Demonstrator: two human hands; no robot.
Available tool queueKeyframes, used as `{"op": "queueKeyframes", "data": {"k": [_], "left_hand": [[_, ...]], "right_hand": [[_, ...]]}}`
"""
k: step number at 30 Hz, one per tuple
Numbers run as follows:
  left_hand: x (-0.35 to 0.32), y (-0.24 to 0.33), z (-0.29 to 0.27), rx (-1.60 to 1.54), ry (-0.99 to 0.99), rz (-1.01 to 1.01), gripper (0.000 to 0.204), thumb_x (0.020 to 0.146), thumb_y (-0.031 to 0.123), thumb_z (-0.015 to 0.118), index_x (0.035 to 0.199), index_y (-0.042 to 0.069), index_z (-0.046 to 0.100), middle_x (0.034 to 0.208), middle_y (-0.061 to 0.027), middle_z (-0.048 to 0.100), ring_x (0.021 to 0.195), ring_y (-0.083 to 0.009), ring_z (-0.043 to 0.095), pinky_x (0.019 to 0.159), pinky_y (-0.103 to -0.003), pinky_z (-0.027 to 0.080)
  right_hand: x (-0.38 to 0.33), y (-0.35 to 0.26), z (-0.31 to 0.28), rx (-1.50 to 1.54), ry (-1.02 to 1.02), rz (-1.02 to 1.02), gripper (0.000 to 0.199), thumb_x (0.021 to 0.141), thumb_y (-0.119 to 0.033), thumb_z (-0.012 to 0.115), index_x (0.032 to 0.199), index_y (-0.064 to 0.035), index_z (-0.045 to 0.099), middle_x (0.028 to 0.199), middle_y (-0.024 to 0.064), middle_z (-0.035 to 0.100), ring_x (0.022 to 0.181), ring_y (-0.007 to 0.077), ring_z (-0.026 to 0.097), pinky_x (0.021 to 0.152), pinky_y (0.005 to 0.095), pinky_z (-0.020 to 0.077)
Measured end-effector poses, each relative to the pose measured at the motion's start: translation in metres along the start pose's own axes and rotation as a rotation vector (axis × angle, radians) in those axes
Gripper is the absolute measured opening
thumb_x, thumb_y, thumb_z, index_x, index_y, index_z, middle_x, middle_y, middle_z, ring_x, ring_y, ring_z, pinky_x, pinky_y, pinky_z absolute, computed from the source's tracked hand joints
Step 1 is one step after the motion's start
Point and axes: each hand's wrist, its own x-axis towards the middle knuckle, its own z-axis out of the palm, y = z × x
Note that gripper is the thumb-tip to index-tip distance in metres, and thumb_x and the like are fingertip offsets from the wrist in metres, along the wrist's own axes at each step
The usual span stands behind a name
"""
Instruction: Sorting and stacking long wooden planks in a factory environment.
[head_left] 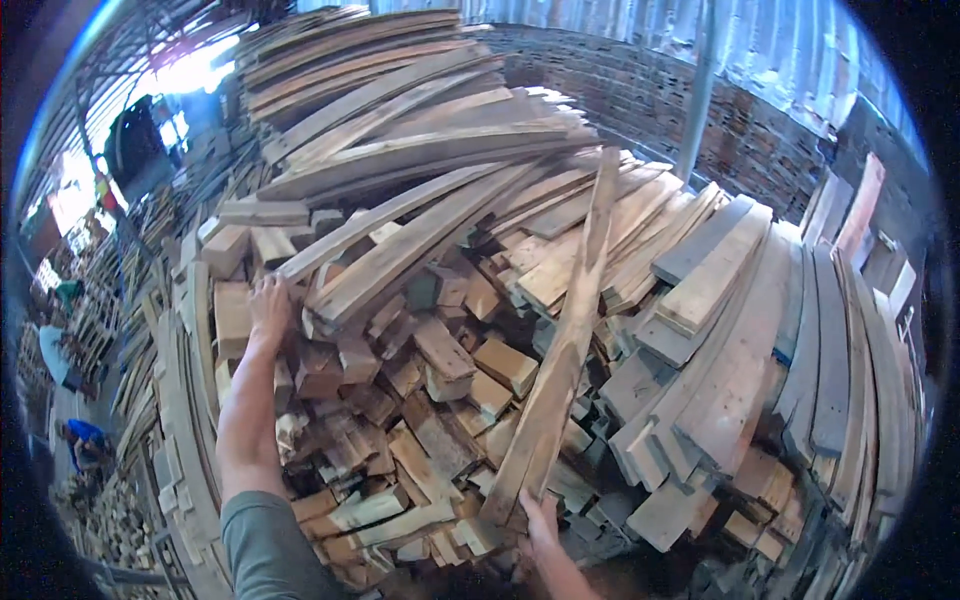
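1. Right hand [541, 524], near and low in the scene: fingers closed around the near end of a long, pale, rough-sawn wooden plank [562, 345], gripped from beneath.
2. That plank: running from the right hand up and away to the far middle, lying tilted across the top of the heap, its far end resting among other boards.
3. Left hand [268, 305], arm stretched out to the left: palm and fingers pressed against the cut ends of stacked boards, beside a short pale square-ended wooden block [232, 316]; whether clamped on anything or only braced, impossible to tell.
4. Underneath both: a big loose heap of short brown and grey timber offcuts [430, 400], ends facing near, no visible order.
5. To the right: long grey weathered boards [800, 360] leaning in a fan. Far behind: a brick wall [640, 100] and corrugated metal sheeting [800, 50].
6. Far left, low: a person in a blue top [82, 440], crouched among more wood, well apart.
7. Likely trouble: held by one end only, a long plank prone to swing or twist out of the grip.
8. Also likely: dragging it across loose offcuts apt to dislodge them toward the near edge.
9. Splinters from rough bare wood on bare skin, a fair risk.
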Motion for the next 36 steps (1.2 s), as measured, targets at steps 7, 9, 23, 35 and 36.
{"op": "queueKeyframes", "data": {"k": [7,9,23,35,36], "left_hand": [[-0.003,-0.060,0.049,0.198,0.186,0.143,0.032,0.086,0.017,0.057,0.114,0.002,0.061,0.118,-0.0136,0.060,0.105,-0.0355,0.060,0.086,-0.044,0.050],[0.007,-0.028,0.013,0.176,0.089,0.185,0.031,0.085,0.017,0.058,0.112,0.002,0.061,0.113,-0.0135,0.060,0.101,-0.0343,0.061,0.086,-0.043,0.049],[0.002,0.145,-0.274,-0.040,0.396,0.651,0.024,0.086,0.007,0.058,0.110,0.002,0.059,0.094,-0.0131,0.059,0.091,-0.0310,0.060,0.097,-0.046,0.045],[0.288,0.060,-0.370,-0.425,0.665,0.328,0.046,0.094,0.032,0.060,0.129,0.002,0.057,0.123,-0.0172,0.064,0.114,-0.0274,0.060,0.097,-0.038,0.044],[0.283,0.063,-0.350,-0.427,0.680,0.295,0.045,0.093,0.031,0.062,0.126,0.002,0.057,0.104,-0.0166,0.066,0.096,-0.0263,0.062,0.085,-0.038,0.047]], "right_hand": [[0.004,0.018,-0.004,0.048,-0.085,-0.007,0.042,0.093,-0.019,0.062,0.129,0.0009,0.050,0.114,0.0100,0.062,0.103,0.0236,0.062,0.089,0.0393,0.0510],[0.009,0.025,-0.016,0.044,-0.072,-0.015,0.042,0.093,-0.018,0.062,0.129,0.0005,0.050,0.115,0.0095,0.062,0.103,0.0231,0.061,0.090,0.0390,0.0506],[0.009,0.002,-0.008,0.243,-0.188,0.016,0.040,0.093,-0.021,0.064,0.123,0.0033,0.056,0.113,0.0078,0.065,0.101,0.0183,0.060,0.092,0.0341,0.0463],[-0.009,-0.002,0.002,0.331,-0.244,0.153,0.040,0.091,-0.023,0.066,0.125,-0.0030,0.055,0.116,0.0076,0.063,0.109,0.0227,0.060,0.093,0.0430,0.0509],[-0.011,-0.008,0.002,0.394,-0.209,0.198,0.043,0.091,-0.023,0.066,0.127,-0.0030,0.055,0.117,0.0071,0.062,0.109,0.0217,0.060,0.095,0.0413,0.0492]]}}
